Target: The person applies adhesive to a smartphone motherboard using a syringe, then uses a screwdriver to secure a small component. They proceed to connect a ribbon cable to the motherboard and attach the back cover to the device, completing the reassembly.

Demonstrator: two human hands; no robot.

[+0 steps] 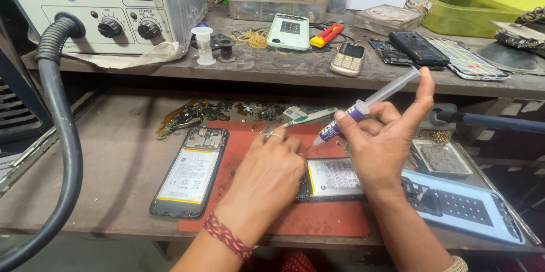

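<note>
Right hand [386, 147] at centre right, fingers clamped on a syringe [363, 108] (thumb on the plunger end), nozzle angled down-left toward an opened phone [332, 178] on the red mat [329, 218]. Left hand [267, 178], fingers curled together, rests on that phone's left end. A second opened phone [190, 173] lies at lower left.

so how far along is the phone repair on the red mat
Done: both phones lie opened, backs off; the left phone shows its battery. In hand: the right hand holds a syringe, tip aimed at the second phone, steadied by the left hand. Left: the blue back cover remains off.
</note>
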